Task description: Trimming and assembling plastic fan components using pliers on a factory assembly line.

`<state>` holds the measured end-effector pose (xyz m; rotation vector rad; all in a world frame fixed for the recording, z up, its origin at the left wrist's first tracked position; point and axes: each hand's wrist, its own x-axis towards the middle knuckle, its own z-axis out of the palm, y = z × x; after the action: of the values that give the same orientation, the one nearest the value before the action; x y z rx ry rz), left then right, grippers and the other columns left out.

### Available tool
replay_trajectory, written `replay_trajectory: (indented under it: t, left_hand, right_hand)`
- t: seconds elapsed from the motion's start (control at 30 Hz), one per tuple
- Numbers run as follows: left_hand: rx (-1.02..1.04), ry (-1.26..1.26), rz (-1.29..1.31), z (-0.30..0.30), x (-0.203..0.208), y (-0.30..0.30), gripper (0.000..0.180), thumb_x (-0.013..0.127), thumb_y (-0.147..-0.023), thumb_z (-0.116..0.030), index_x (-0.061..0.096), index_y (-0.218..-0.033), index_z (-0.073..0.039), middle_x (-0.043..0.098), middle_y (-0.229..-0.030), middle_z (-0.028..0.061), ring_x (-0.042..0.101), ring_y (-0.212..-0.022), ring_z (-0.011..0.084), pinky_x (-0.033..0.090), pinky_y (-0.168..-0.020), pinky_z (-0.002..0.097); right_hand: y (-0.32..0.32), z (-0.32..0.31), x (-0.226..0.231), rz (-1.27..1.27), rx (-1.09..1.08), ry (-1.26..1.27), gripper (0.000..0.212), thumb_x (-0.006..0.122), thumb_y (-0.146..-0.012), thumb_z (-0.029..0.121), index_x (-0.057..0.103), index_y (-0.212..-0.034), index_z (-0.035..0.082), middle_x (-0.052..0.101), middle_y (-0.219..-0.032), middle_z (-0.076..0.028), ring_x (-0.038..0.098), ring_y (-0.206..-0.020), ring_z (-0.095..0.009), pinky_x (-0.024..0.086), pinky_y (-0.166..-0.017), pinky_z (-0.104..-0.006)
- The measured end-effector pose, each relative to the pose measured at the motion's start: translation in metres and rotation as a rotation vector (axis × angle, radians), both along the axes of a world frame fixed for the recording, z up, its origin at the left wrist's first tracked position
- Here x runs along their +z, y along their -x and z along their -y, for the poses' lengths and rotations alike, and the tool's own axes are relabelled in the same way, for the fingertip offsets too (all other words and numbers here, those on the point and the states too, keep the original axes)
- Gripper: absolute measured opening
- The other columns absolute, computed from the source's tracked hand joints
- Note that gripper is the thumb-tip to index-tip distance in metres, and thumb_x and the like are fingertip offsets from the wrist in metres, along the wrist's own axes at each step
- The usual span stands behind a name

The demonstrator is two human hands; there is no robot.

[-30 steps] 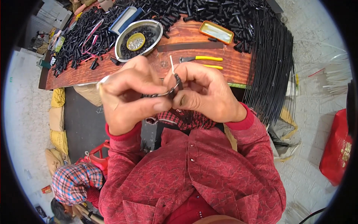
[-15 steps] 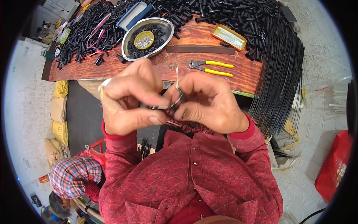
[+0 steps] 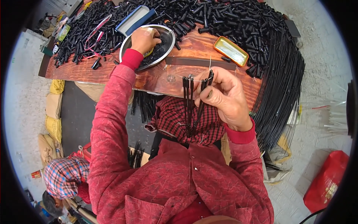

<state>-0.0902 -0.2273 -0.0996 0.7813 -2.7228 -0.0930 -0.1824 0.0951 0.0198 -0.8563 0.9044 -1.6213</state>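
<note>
My left hand (image 3: 143, 40) reaches into the oval metal bowl (image 3: 172, 39) with its fingers curled downward; what they pinch, if anything, is hidden. Small black parts (image 3: 161, 47) lie in the bowl, and a yellow dish (image 3: 148, 53) is partly covered by the hand. My right hand (image 3: 227, 95) is closed, its thumb and fingers pinching several thin black rods (image 3: 201, 102). These hang downward over my lap. A thin pale wire (image 3: 197, 80) runs across their upper ends, and its tip sticks up above the hand.
Piles of short black tubes (image 3: 231, 18) cover the far tabletop (image 3: 149, 80), beside a blue box (image 3: 134, 20), an orange-rimmed tin (image 3: 231, 51) and a dark flat strip (image 3: 197, 62). Long black rods (image 3: 279, 86) drape over the right edge. Another person (image 3: 67, 177) is at lower left.
My left hand has left the right and moved up into the bowl. The right hand has shifted slightly right, with the rods now spread in view. The yellow-handled pliers no longer show.
</note>
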Motion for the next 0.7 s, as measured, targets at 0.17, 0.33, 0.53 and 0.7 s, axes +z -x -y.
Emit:
replay_trajectory:
  t: [0.17,0.33,0.53,0.7]
  left_hand:
    - [0.019,0.053,-0.109,-0.004,0.009,-0.001,0.018,0.071,-0.077,-0.031,0.072,-0.083,-0.014,0.071,-0.08,0.0063,0.066,-0.08,0.0246,0.051,-0.067,0.0358]
    - [-0.066,-0.939,-0.56,-0.027,0.044,-0.012,0.016,0.065,-0.09,-0.02,0.068,-0.099,-0.008,0.072,-0.096,0.006,0.066,-0.084,0.0134,0.052,-0.066,0.0265]
    - [-0.505,-1.697,-0.611,-0.105,0.112,-0.034,0.036,0.061,-0.093,-0.011,0.056,-0.127,0.001,0.064,-0.119,0.0131,0.065,-0.098,0.0149,0.053,-0.087,0.0267]
    - [-0.548,-1.839,-0.683,-0.142,0.138,-0.049,0.036,0.058,-0.093,-0.007,0.055,-0.128,0.001,0.058,-0.127,0.016,0.063,-0.107,0.0188,0.051,-0.096,0.0309]
  right_hand:
    - [0.007,0.005,-0.002,0.005,-0.037,-0.003,0.033,0.073,-0.085,0.023,0.058,-0.102,-0.001,0.065,-0.094,-0.011,0.063,-0.075,-0.016,0.052,-0.066,-0.0284]
    - [0.01,0.016,-0.004,-0.063,0.019,0.013,0.031,0.069,-0.088,0.024,0.059,-0.101,-0.002,0.065,-0.094,-0.01,0.062,-0.074,-0.013,0.051,-0.07,-0.0277]
    - [0.007,0.023,-0.007,-0.076,0.036,0.007,0.032,0.066,-0.091,0.027,0.06,-0.105,-0.002,0.065,-0.095,-0.007,0.061,-0.08,-0.01,0.05,-0.073,-0.0244]
    - [0.0,0.018,-0.007,-0.088,0.004,0.064,0.029,0.065,-0.092,0.025,0.06,-0.105,-0.001,0.064,-0.094,-0.004,0.06,-0.078,-0.008,0.05,-0.073,-0.0231]
